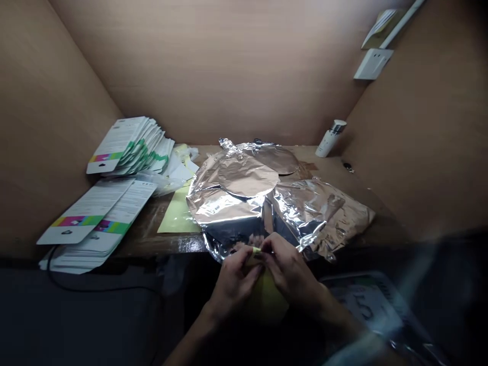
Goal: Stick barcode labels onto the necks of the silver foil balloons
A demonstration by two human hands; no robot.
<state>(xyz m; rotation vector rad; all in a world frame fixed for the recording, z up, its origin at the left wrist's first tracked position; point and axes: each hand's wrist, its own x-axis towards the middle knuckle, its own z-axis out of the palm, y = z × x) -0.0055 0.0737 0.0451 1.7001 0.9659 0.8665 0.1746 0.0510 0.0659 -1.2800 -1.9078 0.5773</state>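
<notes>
My left hand (233,282) and my right hand (287,272) meet just below the near edge of the desk. Both pinch the top of a yellow sheet-like piece (267,300) that hangs down between them. Right behind my fingers lies a heap of silver foil balloons (244,198), flat and crinkled. A round silver disc (247,175) lies on top of the heap. More foil (324,208) spreads out to the right of it.
Stacks of white printed cards (129,147) with coloured bands lie at the left, more cards (95,213) nearer me. A yellow paper (177,213) lies on the wooden desk (152,234). A white tube (331,138) stands at the back right. Brown partition walls enclose the desk.
</notes>
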